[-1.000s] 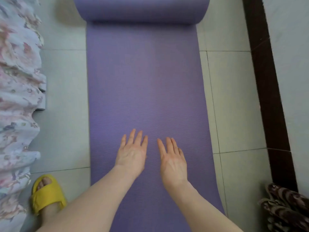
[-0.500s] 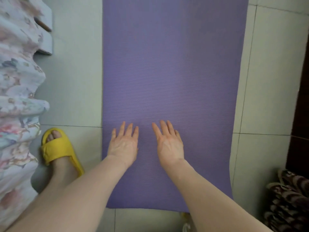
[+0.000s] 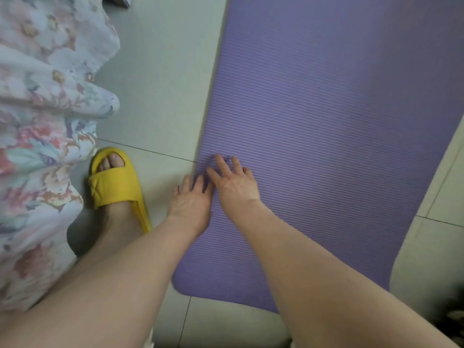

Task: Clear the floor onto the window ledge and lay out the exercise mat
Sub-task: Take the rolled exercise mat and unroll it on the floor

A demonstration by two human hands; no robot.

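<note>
The purple ribbed exercise mat (image 3: 326, 121) lies flat on the pale tiled floor, its near end with rounded corners in front of me. My left hand (image 3: 190, 202) rests flat across the mat's left edge, fingers spread, partly on the tile. My right hand (image 3: 236, 182) lies flat on the mat just beside it, fingers apart, slightly overlapping the left hand's fingertips. Neither hand holds anything. The mat's far end is out of view.
A floral bedspread (image 3: 37, 146) hangs down along the left side. My foot in a yellow slipper (image 3: 115, 182) stands on the tile between the bedspread and the mat. Something dark shows at the bottom right corner (image 3: 455, 320).
Both hands have slid left from the mat's middle to its left edge, the left hand now half on the tile. The view has tilted and moved closer, and the rolled far end is gone from sight.
</note>
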